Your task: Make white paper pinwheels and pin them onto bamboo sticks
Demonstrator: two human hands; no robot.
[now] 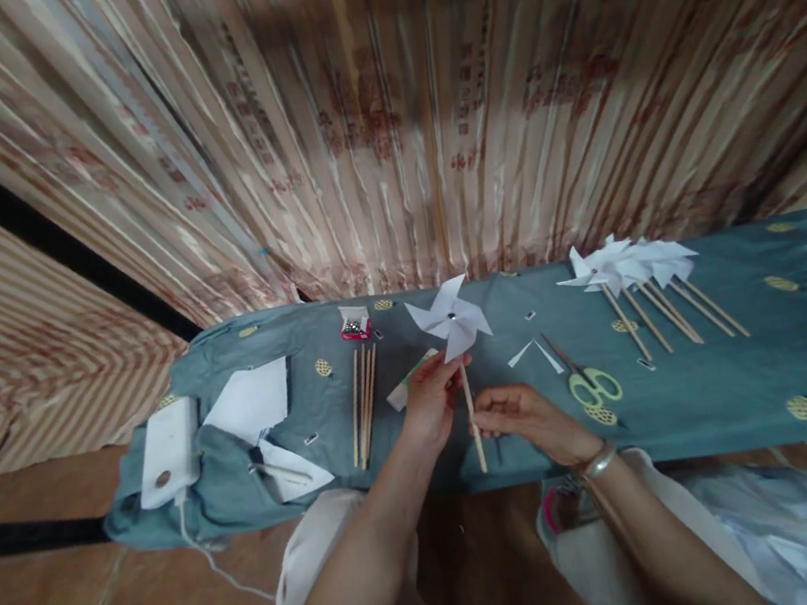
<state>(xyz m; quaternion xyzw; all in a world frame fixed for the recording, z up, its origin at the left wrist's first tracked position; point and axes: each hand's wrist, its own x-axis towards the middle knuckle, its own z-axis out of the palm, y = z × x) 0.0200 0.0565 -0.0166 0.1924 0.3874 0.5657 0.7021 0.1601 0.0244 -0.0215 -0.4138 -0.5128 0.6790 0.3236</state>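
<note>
A white paper pinwheel (pixel 461 322) on a thin wooden stick (pixel 469 389) is held upright over the bench in front of me. My left hand (pixel 432 394) pinches it where the paper meets the stick's top. Lower down, the fingers of my right hand (pixel 515 415) close round the same stick. A dark pin head shows at the pinwheel's centre. Just right of my right hand lie green-handled scissors (pixel 593 383). Thin white paper strips (pixel 537 353) lie beyond them. Partly hidden behind my left hand is a flat pale and green strip (pixel 405 388).
Several finished pinwheels (pixel 621 265) lie at the right. Bare wooden sticks (pixel 366 407) and a small red box of pins (pixel 355 323) are left of centre. Farther left are white paper sheets (pixel 251 401) and a white corded device (pixel 170 451). A pleated curtain (pixel 384 123) hangs behind the bench.
</note>
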